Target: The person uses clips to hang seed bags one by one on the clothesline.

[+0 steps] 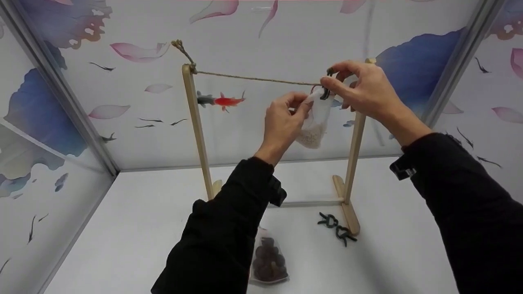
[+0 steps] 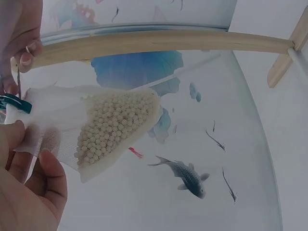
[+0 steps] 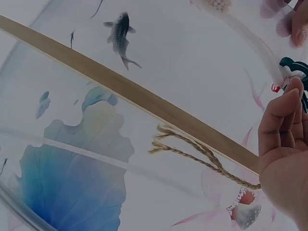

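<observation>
A white mesh drawstring bag [image 1: 322,116] hangs at the right part of a twine line [image 1: 253,79], its lower part filled with small pale beads [image 2: 113,125]. My left hand [image 1: 284,120] pinches the bag's upper side between thumb and fingers. With thumb and fingers, my right hand [image 1: 369,90] grips a dark green spring clip [image 1: 325,93] at the line. In the left wrist view the clip [image 2: 17,102] sits across the bag's top. A bit of red cord [image 3: 275,88] shows beside the clip in the right wrist view.
The line runs between two wooden posts [image 1: 197,134] of a stand. Two more dark clips [image 1: 337,228] lie by the stand's right foot [image 1: 350,218]. Nearer me, a clear bag of dark brown round things [image 1: 269,261] lies on the white table [image 1: 110,245]. Printed walls surround it.
</observation>
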Demonstrator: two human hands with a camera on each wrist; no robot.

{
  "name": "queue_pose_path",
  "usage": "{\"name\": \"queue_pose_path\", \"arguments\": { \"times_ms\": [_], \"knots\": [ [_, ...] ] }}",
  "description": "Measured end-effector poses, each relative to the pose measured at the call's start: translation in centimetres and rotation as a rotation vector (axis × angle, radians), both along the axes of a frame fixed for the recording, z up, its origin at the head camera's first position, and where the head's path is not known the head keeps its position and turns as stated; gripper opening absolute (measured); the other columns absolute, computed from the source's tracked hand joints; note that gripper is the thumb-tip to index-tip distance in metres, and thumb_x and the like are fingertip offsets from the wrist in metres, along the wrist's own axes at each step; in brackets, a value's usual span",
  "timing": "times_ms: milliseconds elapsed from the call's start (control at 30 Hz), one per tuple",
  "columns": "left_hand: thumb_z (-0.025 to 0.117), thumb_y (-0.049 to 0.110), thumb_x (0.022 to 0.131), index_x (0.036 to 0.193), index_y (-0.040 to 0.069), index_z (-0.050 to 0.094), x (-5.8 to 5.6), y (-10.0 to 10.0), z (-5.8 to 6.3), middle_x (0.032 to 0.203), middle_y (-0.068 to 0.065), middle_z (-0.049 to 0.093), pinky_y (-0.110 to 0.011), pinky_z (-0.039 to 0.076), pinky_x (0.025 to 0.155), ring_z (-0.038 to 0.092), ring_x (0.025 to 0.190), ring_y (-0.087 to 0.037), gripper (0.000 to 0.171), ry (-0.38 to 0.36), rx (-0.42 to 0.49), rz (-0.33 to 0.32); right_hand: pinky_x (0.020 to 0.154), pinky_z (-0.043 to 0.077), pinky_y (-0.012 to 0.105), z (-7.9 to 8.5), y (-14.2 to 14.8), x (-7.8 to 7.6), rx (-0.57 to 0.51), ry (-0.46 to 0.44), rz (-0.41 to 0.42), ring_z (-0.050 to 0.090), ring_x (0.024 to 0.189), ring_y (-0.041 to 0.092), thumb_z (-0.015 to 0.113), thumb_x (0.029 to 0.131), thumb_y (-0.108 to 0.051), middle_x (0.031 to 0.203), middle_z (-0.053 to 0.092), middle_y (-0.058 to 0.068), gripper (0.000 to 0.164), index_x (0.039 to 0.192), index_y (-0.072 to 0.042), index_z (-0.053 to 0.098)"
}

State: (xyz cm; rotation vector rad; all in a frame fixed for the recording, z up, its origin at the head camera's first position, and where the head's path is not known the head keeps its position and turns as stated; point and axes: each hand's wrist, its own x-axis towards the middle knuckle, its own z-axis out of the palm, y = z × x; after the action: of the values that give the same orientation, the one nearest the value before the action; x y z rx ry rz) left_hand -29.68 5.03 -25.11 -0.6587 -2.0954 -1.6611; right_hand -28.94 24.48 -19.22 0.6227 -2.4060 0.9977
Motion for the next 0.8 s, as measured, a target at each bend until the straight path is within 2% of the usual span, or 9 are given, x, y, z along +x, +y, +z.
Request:
{"name": "queue_pose_path", "arguments": {
  "times_ms": [267, 367, 567, 700, 800],
  "knots": [
    [0.068, 0.019, 0.099, 0.108, 0.006, 0.075, -0.2, -0.2, -0.6, 0.086, 0.001, 0.072, -0.023, 0.047, 0.072, 0.062, 0.076, -0.008, 0.017, 0.0, -0.065, 0.002, 0.058, 0.05, 0.015, -1.2, 0.3, 0.2, 0.027, 0.047, -0.005, 0.064, 0.064, 0.004, 0.072, 0.096, -0.038, 0.099, 0.066, 0.006, 0.053, 0.137, -0.006, 0.062],
    [0.07, 0.02, 0.099, 0.108, 0.006, 0.075, -0.3, -0.4, -0.8, 0.084, 0.001, 0.071, -0.023, 0.046, 0.072, 0.062, 0.076, -0.008, 0.017, -0.007, -0.079, 0.005, 0.064, 0.051, 0.014, -1.7, 0.4, 0.4, 0.032, 0.064, -0.013, 0.065, 0.073, 0.004, 0.073, 0.095, -0.038, 0.1, 0.067, 0.006, 0.054, 0.137, -0.006, 0.062],
    [0.071, 0.019, 0.098, 0.112, 0.005, 0.073, 0.0, -0.7, -1.2, 0.094, -0.002, 0.073, -0.024, 0.051, 0.079, 0.068, 0.084, -0.01, 0.02, -0.053, -0.121, -0.018, 0.077, 0.05, 0.015, -2.6, 0.5, 0.9, 0.006, 0.093, -0.028, 0.067, 0.088, 0.01, 0.072, 0.096, -0.037, 0.103, 0.07, 0.006, 0.048, 0.134, -0.009, 0.064],
    [0.07, 0.019, 0.098, 0.116, 0.005, 0.072, 0.0, -1.2, -2.0, 0.1, -0.004, 0.073, -0.025, 0.052, 0.082, 0.069, 0.09, -0.014, 0.023, -0.079, -0.154, -0.025, 0.085, 0.05, 0.017, -3.5, 0.7, 1.4, -0.044, 0.106, 0.002, 0.065, 0.097, 0.012, 0.072, 0.097, -0.03, 0.108, 0.069, 0.008, 0.043, 0.133, -0.008, 0.064],
    [0.069, 0.019, 0.099, 0.118, 0.005, 0.072, 0.0, -1.5, -3.4, 0.103, -0.005, 0.073, -0.024, 0.052, 0.083, 0.069, 0.093, -0.016, 0.024, -0.087, -0.169, -0.029, 0.089, 0.048, 0.02, -5.1, 1.1, 2.0, -0.099, 0.126, 0.008, 0.062, 0.106, 0.014, 0.074, 0.096, -0.022, 0.118, 0.066, 0.007, 0.042, 0.134, -0.007, 0.062]
  ]
}}
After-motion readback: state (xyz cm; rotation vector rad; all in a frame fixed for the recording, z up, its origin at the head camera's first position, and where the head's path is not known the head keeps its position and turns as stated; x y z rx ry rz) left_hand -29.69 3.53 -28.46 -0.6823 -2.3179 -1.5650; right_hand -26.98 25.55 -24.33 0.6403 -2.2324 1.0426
